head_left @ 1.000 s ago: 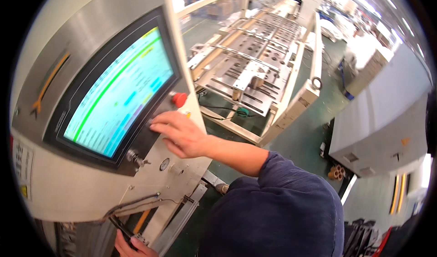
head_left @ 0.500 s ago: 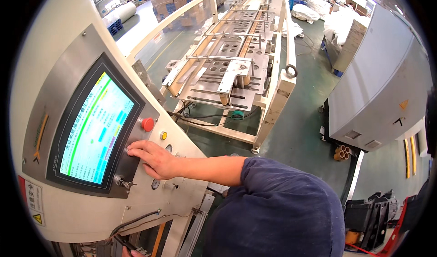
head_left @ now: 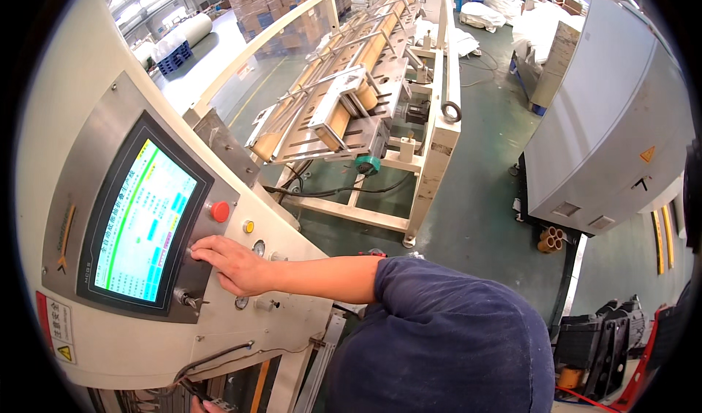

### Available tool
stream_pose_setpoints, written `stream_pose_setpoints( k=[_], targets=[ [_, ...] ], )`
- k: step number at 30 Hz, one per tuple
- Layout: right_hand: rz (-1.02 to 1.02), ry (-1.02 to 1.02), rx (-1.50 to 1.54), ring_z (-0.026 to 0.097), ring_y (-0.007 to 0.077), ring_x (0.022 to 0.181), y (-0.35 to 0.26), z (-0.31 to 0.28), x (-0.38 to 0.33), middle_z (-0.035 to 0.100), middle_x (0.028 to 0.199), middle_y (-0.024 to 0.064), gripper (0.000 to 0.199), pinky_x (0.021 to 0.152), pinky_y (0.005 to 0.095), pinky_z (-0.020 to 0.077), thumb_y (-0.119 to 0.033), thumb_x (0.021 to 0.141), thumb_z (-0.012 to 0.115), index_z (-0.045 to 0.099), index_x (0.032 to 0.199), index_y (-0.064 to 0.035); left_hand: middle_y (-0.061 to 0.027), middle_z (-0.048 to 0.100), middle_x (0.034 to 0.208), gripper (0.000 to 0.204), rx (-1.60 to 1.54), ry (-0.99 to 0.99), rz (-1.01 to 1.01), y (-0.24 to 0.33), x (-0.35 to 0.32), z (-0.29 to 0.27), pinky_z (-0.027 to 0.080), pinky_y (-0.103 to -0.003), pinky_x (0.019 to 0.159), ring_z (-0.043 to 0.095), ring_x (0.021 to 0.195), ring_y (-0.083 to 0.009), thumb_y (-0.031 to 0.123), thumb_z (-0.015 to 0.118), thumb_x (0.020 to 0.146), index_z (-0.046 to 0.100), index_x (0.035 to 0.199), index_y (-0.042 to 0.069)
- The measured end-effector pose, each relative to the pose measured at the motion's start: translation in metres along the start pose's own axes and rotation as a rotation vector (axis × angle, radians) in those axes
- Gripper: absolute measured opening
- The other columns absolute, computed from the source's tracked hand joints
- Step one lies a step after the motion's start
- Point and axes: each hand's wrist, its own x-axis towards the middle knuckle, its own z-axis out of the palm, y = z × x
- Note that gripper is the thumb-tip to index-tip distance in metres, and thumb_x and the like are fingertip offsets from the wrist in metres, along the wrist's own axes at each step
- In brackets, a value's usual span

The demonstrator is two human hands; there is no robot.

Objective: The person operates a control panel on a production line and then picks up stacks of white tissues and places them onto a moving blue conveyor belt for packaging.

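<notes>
My right hand (head_left: pixel 235 264) reaches across to a cream control cabinet (head_left: pixel 281 321). Its fingers are bent together at a small control beside the touchscreen (head_left: pixel 146 226), and the fingertips hide that control. Just above is a red push button (head_left: pixel 219 210), with a yellow button (head_left: pixel 248 226) to its right. A key switch (head_left: pixel 186 297) sits below the hand. Of my left hand (head_left: pixel 207 407), only a little shows at the bottom edge, by dark cables (head_left: pixel 191 384); its fingers are mostly cut off. Ahead stands a slotted metal conveyor bed (head_left: pixel 351 102) with tan belts, tilted sideways, right side higher.
A cream frame (head_left: pixel 431 161) surrounds the conveyor, with a motor (head_left: pixel 368 166) under the bed. To the right stands a tall grey cabinet (head_left: pixel 607 120), with cardboard tubes (head_left: pixel 550 240) at its foot. Wrapped cartons (head_left: pixel 278 11) and white bundles (head_left: pixel 504 7) are farther back.
The conveyor bed has tilted from roughly level, its right side rising and baring the motor beneath. My right hand stays at the same control. The view has shifted slightly.
</notes>
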Motion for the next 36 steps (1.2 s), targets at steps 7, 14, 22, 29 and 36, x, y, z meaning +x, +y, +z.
stream_pose_setpoints(
  k=[7,14,22,29,36],
  targets=[
    [0.027,-0.056,0.013,0.050,0.0396,0.122,0.007,-0.005,-0.006,0.048,0.132,0.0201,0.063,0.105,0.0449,0.0433,0.010,0.071,0.056,0.047,0.133,0.0011,-0.0202,0.056,0.136,0.063,0.038,0.040,0.097,0.003,0.000,0.010,0.053,-0.052,0.089,0.061,0.109,-0.0393,0.057,0.038,0.105,0.060,0.137,0.008],
    [0.208,-0.118,0.002,0.053,0.0361,0.124,0.019,-0.007,0.018,0.056,0.125,0.0155,0.045,0.105,0.0444,0.0445,-0.002,0.080,0.069,0.063,0.124,-0.0094,-0.0125,0.063,0.119,0.041,-0.050,0.404,0.285,-0.019,0.021,0.036,0.050,-0.045,0.087,0.062,0.107,-0.0369,0.030,0.064,0.090,0.064,0.127,0.010],
    [0.197,-0.091,-0.242,0.064,0.0207,0.060,0.007,-0.001,0.038,0.068,0.074,0.0046,0.018,0.054,0.0334,0.0502,-0.019,0.086,0.073,0.068,0.100,-0.0080,-0.0074,0.065,0.114,0.040,-0.045,0.481,0.287,-0.038,0.017,0.047,0.050,-0.041,0.083,0.065,0.099,-0.0312,0.027,0.068,0.084,0.068,0.121,0.011],
    [0.163,-0.101,-0.309,0.063,0.0202,0.056,0.008,0.000,0.041,0.066,0.069,0.0045,0.014,0.052,0.0323,0.0486,-0.016,0.086,0.073,0.067,0.096,-0.0075,-0.0068,0.067,0.111,0.040,-0.070,0.505,0.291,-0.037,0.020,0.047,0.051,-0.040,0.079,0.066,0.094,-0.0297,0.031,0.067,0.083,0.069,0.118,0.011],
    [0.152,-0.116,-0.343,0.062,0.0196,0.054,0.007,0.004,0.040,0.066,0.070,0.0051,0.013,0.051,0.0317,0.0483,-0.012,0.088,0.071,0.062,0.096,-0.0068,-0.0061,0.067,0.110,0.042,-0.089,0.503,0.283,-0.039,0.023,0.048,0.051,-0.039,0.078,0.066,0.092,-0.0293,0.031,0.067,0.080,0.070,0.116,0.011]
  ],
)
